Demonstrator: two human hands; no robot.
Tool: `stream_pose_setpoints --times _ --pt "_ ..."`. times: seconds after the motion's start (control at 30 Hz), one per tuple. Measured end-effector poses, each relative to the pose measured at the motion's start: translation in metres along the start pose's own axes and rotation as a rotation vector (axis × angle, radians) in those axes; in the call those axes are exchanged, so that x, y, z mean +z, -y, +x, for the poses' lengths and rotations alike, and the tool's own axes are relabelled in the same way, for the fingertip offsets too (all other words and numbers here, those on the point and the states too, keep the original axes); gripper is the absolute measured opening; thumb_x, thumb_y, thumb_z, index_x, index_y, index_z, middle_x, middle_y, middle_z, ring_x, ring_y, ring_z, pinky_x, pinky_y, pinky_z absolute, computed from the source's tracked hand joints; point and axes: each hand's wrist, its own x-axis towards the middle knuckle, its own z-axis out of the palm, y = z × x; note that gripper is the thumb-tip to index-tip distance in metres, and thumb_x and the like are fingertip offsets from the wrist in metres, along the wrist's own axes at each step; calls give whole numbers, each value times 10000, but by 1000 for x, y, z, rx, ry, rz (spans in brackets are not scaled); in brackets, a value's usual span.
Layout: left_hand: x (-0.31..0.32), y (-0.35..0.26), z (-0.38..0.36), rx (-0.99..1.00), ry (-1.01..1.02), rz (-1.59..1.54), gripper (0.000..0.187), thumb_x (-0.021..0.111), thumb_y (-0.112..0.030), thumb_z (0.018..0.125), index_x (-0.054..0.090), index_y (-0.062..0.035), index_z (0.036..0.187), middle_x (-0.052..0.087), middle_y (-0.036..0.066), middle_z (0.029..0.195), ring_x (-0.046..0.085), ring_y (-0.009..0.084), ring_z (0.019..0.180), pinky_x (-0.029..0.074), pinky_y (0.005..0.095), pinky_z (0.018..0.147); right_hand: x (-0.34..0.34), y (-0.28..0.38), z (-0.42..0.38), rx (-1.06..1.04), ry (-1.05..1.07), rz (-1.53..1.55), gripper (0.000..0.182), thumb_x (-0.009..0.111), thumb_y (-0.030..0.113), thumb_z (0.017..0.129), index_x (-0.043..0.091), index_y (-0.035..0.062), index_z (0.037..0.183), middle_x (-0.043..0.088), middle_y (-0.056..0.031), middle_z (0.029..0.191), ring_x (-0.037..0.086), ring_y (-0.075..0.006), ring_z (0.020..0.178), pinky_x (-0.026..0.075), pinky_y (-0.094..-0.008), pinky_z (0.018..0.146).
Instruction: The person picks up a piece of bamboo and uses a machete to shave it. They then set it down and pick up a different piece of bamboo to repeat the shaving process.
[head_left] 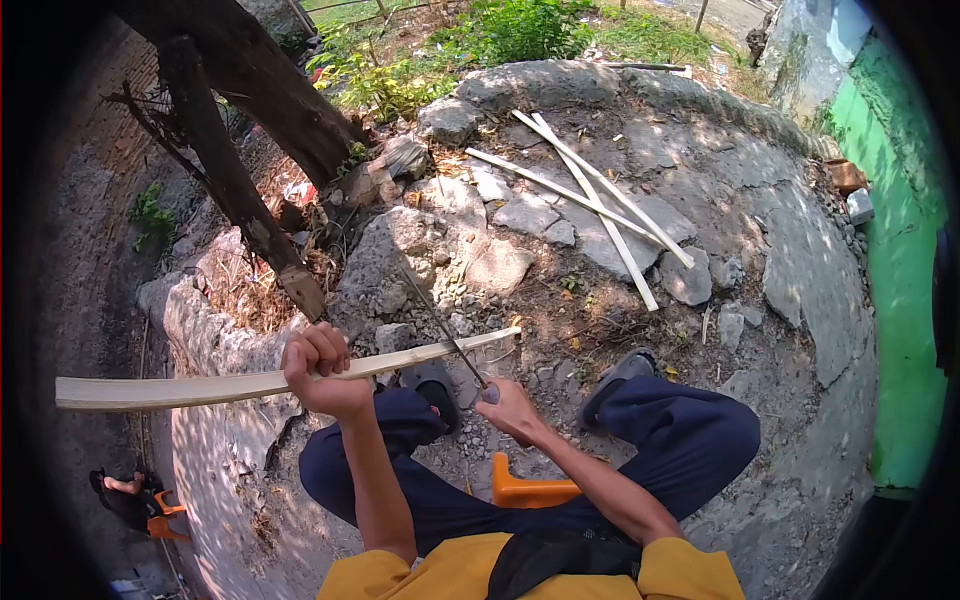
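Note:
My left hand (pixel 325 370) is closed around a long pale wooden strip (pixel 190 389), which lies crosswise before me, its wide end at far left and its narrow end right of centre. In my right hand (pixel 508 410) is the handle of a long, thin dark blade (pixel 440 323). The blade crosses the strip near its narrow end and points up and to the left, toward the broken stones. Whether the blade has cut into the wood cannot be made out.
Several pale strips (pixel 590 195) lie crossed on the cracked concrete ahead. Tree trunks (pixel 270 95) rise at upper left, a green wall (pixel 895 300) at right. An orange stool (pixel 530 490) shows between my legs. Another person (pixel 125 500) is at lower left.

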Motion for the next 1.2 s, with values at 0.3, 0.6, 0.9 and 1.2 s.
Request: stream_pose_setpoints --times 0.3,0.6,0.9,1.2 --pt "5 -2 -3 6 9 34 367 412 -245 949 256 -146 633 241 -17 531 199 84 471 182 254 411 18 -17 2 -99 -1 78 245 652 194 749 609 -30 836 613 -142 694 579 -239 642 481 -385 671" --pt "11 -2 -7 6 29 54 362 407 -247 947 246 -148 638 238 -16 532 199 83 473 184 258 417 15 -10 -3 131 -5 136 215 654 157 746 614 -19 863 606 -107 679 604 -179 660 487 -361 645" --pt "7 -3 -8 15 41 48 363 413 -241 942 241 -149 636 233 -15 531 199 82 472 182 258 419 20 -24 3 -176 -156 24 307 646 180 746 658 -29 970 659 -158 749 624 -252 686 496 -389 682" --pt "11 -1 -6 4 19 48 360 428 -236 929 254 -148 627 242 -16 523 207 83 469 180 263 419 7 5 -1 -19 43 28 363 655 207 738 639 -70 972 647 -211 752 632 -299 683 503 -408 691"
